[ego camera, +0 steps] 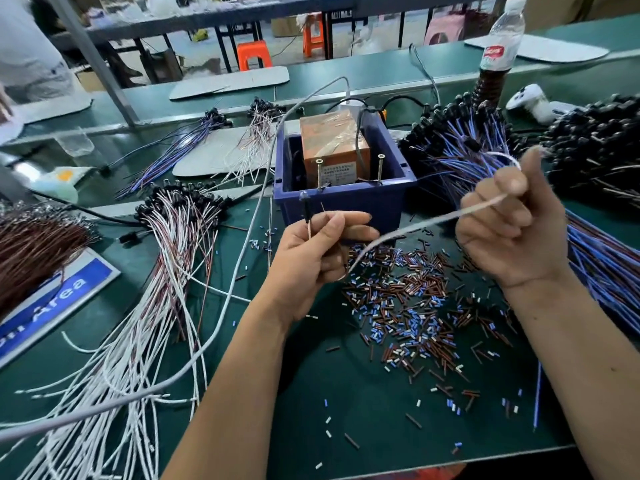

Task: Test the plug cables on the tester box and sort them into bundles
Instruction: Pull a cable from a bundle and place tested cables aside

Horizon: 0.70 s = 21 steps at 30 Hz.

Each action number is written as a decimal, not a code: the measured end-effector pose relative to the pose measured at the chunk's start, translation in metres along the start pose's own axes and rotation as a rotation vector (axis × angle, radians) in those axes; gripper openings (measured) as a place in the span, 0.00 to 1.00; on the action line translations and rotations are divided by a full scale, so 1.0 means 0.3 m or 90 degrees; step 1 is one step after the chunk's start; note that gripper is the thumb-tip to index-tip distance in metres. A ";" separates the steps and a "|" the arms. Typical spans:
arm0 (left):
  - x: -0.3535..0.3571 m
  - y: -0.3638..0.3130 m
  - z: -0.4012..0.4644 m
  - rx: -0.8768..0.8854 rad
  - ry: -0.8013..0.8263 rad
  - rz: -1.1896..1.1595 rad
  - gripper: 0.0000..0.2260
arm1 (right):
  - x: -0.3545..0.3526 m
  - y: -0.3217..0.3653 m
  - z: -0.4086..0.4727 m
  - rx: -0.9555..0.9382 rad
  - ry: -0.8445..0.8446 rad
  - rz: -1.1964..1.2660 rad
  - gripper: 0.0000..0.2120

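My left hand [318, 249] pinches a plug cable [306, 211] near its black plug end, which points up just in front of the blue tester box [346, 197]. The cable's white wire [408, 229] runs rightward, and my right hand [512, 226] grips it with curled fingers, its tail looping above the fist. An orange unit [332, 143] with two upright screws sits inside the box. A bundle of white and brown cables [166, 258] fans out on the left. Blue and purple cables with black plugs [460, 147] are heaped on the right.
Several small cut sleeve pieces [408, 306] litter the green mat under my hands. A grey cord [242, 237] arcs from the box toward the lower left. A brown bundle [31, 247] and a blue sign [62, 299] lie far left. A water bottle [500, 46] stands behind.
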<state>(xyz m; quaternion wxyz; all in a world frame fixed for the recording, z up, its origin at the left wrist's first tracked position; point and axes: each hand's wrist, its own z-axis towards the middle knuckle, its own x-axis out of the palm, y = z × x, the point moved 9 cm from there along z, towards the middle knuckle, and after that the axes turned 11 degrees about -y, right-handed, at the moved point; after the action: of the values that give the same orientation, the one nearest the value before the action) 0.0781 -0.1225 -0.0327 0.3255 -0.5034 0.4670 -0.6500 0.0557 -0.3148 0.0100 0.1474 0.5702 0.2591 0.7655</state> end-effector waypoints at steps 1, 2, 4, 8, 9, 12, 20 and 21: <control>-0.005 0.001 0.001 0.007 -0.017 0.020 0.13 | 0.022 -0.019 -0.003 0.032 0.038 0.017 0.26; -0.011 0.000 0.003 0.013 -0.033 0.033 0.14 | 0.041 -0.046 -0.008 0.052 0.073 -0.015 0.26; -0.016 0.004 0.004 0.015 -0.051 0.035 0.14 | 0.080 -0.134 -0.027 0.094 0.151 -0.165 0.25; 0.006 0.022 -0.002 -0.031 -0.041 0.007 0.17 | 0.092 -0.317 -0.075 0.250 0.227 -0.369 0.27; 0.013 0.023 -0.004 -0.040 -0.033 -0.005 0.17 | 0.086 -0.334 -0.078 0.266 0.225 -0.401 0.28; 0.018 0.017 -0.007 -0.049 -0.024 -0.041 0.15 | 0.080 -0.336 -0.076 0.271 0.197 -0.408 0.26; 0.038 0.014 -0.025 -0.031 0.027 0.033 0.05 | 0.056 -0.324 -0.064 0.273 0.148 -0.402 0.26; 0.037 0.013 -0.026 -0.029 0.026 0.031 0.05 | 0.054 -0.322 -0.062 0.272 0.144 -0.395 0.26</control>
<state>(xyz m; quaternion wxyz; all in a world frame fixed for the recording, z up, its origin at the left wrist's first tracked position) 0.0673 -0.1317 -0.0330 0.3201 -0.4859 0.5007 -0.6409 0.0264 -0.2311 -0.0356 0.2205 0.3944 0.5874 0.6714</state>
